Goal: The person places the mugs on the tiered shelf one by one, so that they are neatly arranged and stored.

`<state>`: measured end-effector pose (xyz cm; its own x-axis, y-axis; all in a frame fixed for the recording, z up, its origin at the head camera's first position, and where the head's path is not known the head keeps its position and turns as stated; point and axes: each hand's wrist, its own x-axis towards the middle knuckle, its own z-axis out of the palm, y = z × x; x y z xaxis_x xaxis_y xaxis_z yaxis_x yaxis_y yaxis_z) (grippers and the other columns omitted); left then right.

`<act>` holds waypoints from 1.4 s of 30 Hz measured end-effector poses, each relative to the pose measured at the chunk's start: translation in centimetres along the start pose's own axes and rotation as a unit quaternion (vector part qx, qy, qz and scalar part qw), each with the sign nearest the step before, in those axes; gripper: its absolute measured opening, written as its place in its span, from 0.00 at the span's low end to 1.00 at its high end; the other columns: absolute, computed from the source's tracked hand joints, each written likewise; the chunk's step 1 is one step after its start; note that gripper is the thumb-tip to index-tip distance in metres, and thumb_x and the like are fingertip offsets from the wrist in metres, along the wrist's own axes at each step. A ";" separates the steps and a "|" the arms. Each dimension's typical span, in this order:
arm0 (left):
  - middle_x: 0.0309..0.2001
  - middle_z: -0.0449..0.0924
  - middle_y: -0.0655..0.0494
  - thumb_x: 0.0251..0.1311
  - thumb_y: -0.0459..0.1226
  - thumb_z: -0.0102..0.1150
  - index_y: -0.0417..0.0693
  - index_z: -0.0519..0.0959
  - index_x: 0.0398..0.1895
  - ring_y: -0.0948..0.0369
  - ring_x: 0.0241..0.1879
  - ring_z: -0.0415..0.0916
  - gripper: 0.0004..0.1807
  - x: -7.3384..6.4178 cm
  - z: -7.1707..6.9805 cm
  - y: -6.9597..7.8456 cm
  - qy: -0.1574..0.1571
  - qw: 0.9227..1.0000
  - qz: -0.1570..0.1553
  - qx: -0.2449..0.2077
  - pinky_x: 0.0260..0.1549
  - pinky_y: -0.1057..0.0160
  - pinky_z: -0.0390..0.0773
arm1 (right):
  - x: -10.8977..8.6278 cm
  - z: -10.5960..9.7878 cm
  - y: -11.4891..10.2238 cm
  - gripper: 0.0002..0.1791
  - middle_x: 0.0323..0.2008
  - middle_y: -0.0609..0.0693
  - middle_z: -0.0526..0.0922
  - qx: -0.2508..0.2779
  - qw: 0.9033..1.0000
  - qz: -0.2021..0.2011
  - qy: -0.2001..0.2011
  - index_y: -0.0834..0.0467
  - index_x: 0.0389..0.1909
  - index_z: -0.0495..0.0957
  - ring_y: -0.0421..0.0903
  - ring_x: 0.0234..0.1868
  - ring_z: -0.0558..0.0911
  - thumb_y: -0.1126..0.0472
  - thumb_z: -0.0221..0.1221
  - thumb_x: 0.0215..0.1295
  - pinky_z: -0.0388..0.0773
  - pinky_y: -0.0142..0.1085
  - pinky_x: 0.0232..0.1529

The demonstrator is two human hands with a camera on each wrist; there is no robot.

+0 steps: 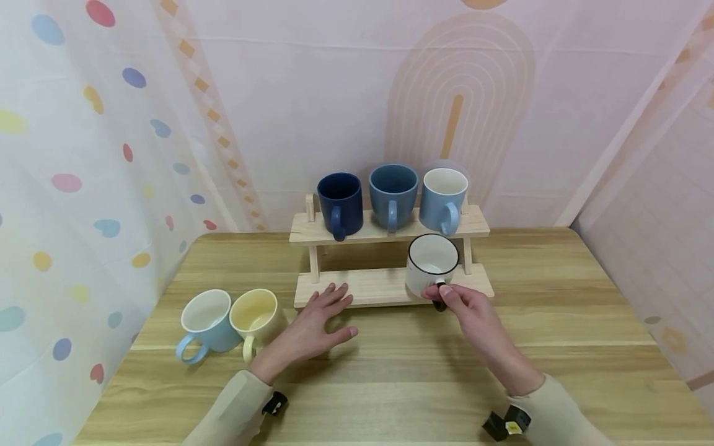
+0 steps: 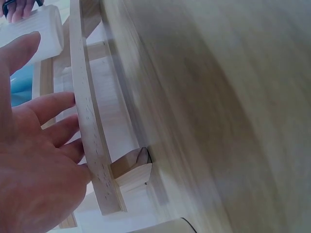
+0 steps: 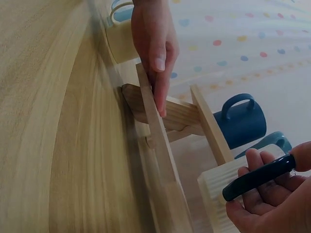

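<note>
**Right hand (image 1: 471,313) pinching a black-rimmed white mug (image 1: 421,274) at a two-tier wooden rack (image 1: 304,229)**

We see the mug's black handle (image 3: 260,178) held between the right thumb and fingers, its body just beyond them over the lower shelf (image 1: 368,288); we cannot tell whether its base touches the wood. The left hand (image 1: 321,327) lies open, fingers spread, fingertips at that shelf's other end. Beyond both hands, on the upper tier, we find a navy mug (image 1: 351,210), a medium-blue mug (image 1: 382,201) and a white-lined pale-blue mug (image 1: 434,207). Just left of the left hand, on the table (image 1: 401,384), we note a yellow mug (image 1: 259,319) and, farther out, a light-blue mug (image 1: 220,334).
</note>
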<state>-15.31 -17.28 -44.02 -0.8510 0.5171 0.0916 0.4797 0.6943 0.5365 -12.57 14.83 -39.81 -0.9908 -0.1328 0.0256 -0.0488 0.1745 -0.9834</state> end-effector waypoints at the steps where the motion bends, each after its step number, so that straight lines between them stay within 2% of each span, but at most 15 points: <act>1: 0.79 0.59 0.45 0.68 0.54 0.63 0.37 0.71 0.73 0.44 0.80 0.47 0.39 0.0 0.0 0.0 0.000 1.000 0.001 0.000 0.77 0.38 0.46 | 0.1 0.1 0.1 0.22 0.54 0.58 0.86 0.001 1.000 0.001 0.000 0.69 0.56 0.82 0.41 0.57 0.80 0.55 0.48 0.84 0.70 0.29 0.62; 11: 0.79 0.59 0.45 0.68 0.54 0.63 0.38 0.71 0.73 0.44 0.80 0.47 0.39 0.2 0.0 0.0 -0.003 1.000 0.003 -0.002 0.77 0.38 0.46 | 0.7 0.8 0.6 0.22 0.57 0.58 0.85 0.004 1.000 0.015 -0.001 0.69 0.58 0.82 0.48 0.63 0.77 0.55 0.48 0.84 0.66 0.44 0.70; 22: 0.79 0.60 0.46 0.67 0.55 0.63 0.38 0.72 0.73 0.44 0.80 0.48 0.39 0.2 0.1 0.0 0.001 1.000 0.005 -0.004 0.77 0.38 0.46 | 1.3 1.2 1.1 0.22 0.58 0.60 0.84 0.014 1.000 0.011 -0.003 0.69 0.58 0.81 0.50 0.65 0.76 0.56 0.47 0.85 0.64 0.48 0.72; 26: 0.79 0.59 0.46 0.68 0.55 0.63 0.38 0.71 0.73 0.44 0.80 0.48 0.39 0.2 0.2 0.0 0.001 1.000 0.006 -0.003 0.77 0.38 0.46 | 1.4 1.2 1.3 0.22 0.58 0.59 0.84 0.014 1.000 0.012 -0.001 0.69 0.58 0.81 0.50 0.65 0.77 0.56 0.47 0.85 0.65 0.45 0.72; 34: 0.78 0.60 0.44 0.67 0.52 0.64 0.37 0.72 0.72 0.43 0.80 0.49 0.38 -0.1 0.3 -0.1 0.010 1.000 0.007 0.000 0.77 0.38 0.47 | 1.6 1.1 1.7 0.23 0.57 0.58 0.85 0.022 1.000 0.012 -0.011 0.69 0.57 0.81 0.45 0.62 0.79 0.54 0.48 0.84 0.70 0.33 0.67; 40: 0.78 0.60 0.44 0.67 0.51 0.65 0.36 0.72 0.72 0.43 0.80 0.49 0.38 -0.1 0.3 -0.2 0.012 1.000 0.011 0.001 0.77 0.38 0.47 | 1.5 0.0 1.9 0.25 0.58 0.64 0.83 0.026 0.999 0.000 -0.018 0.74 0.61 0.77 0.41 0.59 0.81 0.55 0.47 0.85 0.74 0.36 0.67; 42: 0.78 0.60 0.44 0.67 0.50 0.66 0.36 0.72 0.72 0.43 0.80 0.49 0.38 -0.1 0.2 -0.3 0.012 1.000 0.011 0.003 0.77 0.39 0.47 | 1.3 -0.7 1.8 0.25 0.59 0.67 0.81 0.022 1.000 -0.013 -0.017 0.75 0.62 0.76 0.43 0.59 0.81 0.56 0.46 0.85 0.75 0.38 0.66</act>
<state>-15.30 -17.42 -44.34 -0.8454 0.5197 0.1236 0.4991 0.6860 0.5295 -14.05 15.61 -41.45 -0.9843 -0.1705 0.0460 -0.0685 0.1284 -0.9894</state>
